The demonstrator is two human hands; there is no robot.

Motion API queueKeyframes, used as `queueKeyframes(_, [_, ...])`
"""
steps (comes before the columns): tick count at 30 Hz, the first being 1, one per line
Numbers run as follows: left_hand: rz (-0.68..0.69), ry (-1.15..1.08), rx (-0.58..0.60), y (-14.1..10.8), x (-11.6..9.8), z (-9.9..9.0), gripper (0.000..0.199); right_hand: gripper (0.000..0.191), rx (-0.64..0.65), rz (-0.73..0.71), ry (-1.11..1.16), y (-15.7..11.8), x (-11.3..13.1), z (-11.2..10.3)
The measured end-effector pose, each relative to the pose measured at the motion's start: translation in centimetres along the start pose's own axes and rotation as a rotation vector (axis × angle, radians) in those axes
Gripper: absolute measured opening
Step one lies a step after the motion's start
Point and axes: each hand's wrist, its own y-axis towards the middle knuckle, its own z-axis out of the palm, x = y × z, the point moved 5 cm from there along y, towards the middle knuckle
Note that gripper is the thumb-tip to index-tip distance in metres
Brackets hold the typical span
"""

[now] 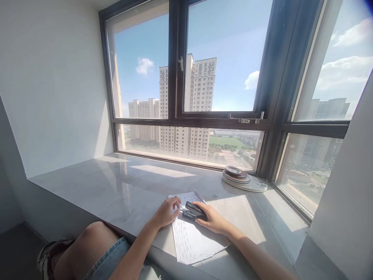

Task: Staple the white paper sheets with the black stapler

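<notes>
My right hand (215,219) is wrapped around a black stapler (196,209), its jaws parted and its front end pointing left. The stapler is over a white sheet of paper (194,243) marked with many short dark dashes in rows. My left hand (167,212) rests at the paper's left edge, close to the stapler's front. Its fingers are curled in toward the thumb, and whatever they may hold is too small to make out. Two small grey strips that look like staples (215,195) lie just beyond the paper.
A stack of plates (237,177) stands in the far right corner of the grey stone windowsill (116,190), on a flat pale board (259,184). Dark-framed windows (221,120) rise behind. My bent knee (96,233) is below the sill's front edge at left.
</notes>
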Motion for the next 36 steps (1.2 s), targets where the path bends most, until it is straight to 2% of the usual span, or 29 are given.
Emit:
queueKeyframes(12, [0.078,-0.087,0.055,-0.4,-1.3,-0.2,0.016,0.058,-0.014,-0.035,0.009,0.2,-0.4,0.1])
queueKeyframes(25, [0.130,-0.152,0.144,-0.5,-2.5,0.0,0.035,0.059,-0.004,-0.033,0.015,0.2,-1.0,0.3])
queueKeyframes(31, [0.135,-0.151,0.160,-0.7,-2.2,0.4,0.052,0.055,-0.003,-0.062,0.032,0.3,-0.9,0.3])
queueKeyframes(36, [0.134,-0.144,0.175,-0.8,-2.2,0.4,0.052,0.057,0.000,-0.045,0.032,0.1,-1.6,0.4])
